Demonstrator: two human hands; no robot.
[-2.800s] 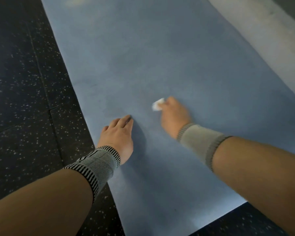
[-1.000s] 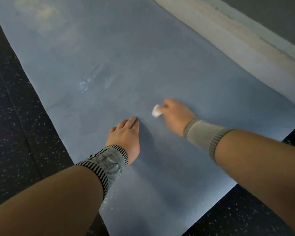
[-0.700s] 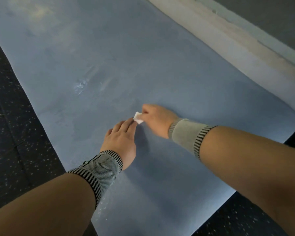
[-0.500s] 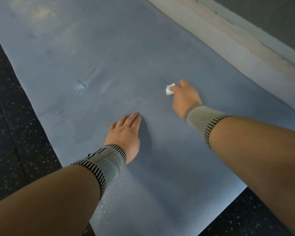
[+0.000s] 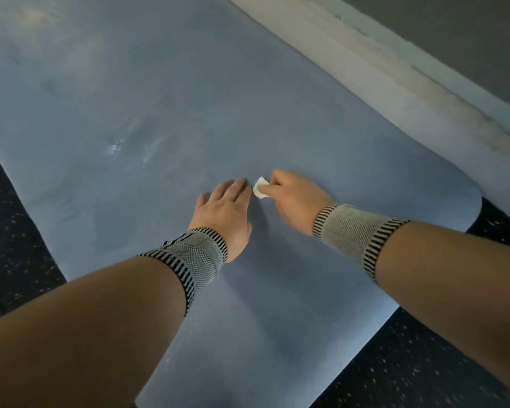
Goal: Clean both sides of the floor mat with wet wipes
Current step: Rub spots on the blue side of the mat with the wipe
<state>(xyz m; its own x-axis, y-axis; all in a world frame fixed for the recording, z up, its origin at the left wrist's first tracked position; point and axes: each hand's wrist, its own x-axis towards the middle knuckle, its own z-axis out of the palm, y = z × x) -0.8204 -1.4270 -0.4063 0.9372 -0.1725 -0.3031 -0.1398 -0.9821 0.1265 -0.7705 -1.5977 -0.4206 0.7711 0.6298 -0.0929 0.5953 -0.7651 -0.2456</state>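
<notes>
A: Floor mat (image 5: pixel 189 98): blue, matte, thin sheet with rounded corners, laid flat on dark speckled flooring (image 5: pixel 9 260). Its long axis runs from the near short edge at lower right away toward the upper left. Its right long edge lies beside a pale, scuffed baseboard strip (image 5: pixel 395 83).

B: Surface condition?

A: Darker mottled patches cover the left half. A small glossy streak (image 5: pixel 114 148) sits near the left long edge.

B: Wet wipe?

A: Wet wipe (image 5: pixel 260 190): white, crumpled into a small wad, only a rounded tip showing. It is on the mat's middle, nearer the near short edge than the far end.

B: Right hand?

A: Right hand (image 5: pixel 295 198): fingers curled, pinching the wipe, knuckles up. The wipe's tip points left, toward the other hand. Contact between wipe and mat cannot be confirmed, though the hand sits low on the surface.

B: Left hand?

A: Left hand (image 5: pixel 224 210): palm down, fingers straight and together, resting flat on the mat and holding nothing. Its fingertips lie just beside the wipe.

B: Wrists?

A: Each carries a knitted grey wrist support with black-striped cuffs: left wrist support (image 5: pixel 189 257), right wrist support (image 5: pixel 354 234). Both forearms are bare.
</notes>
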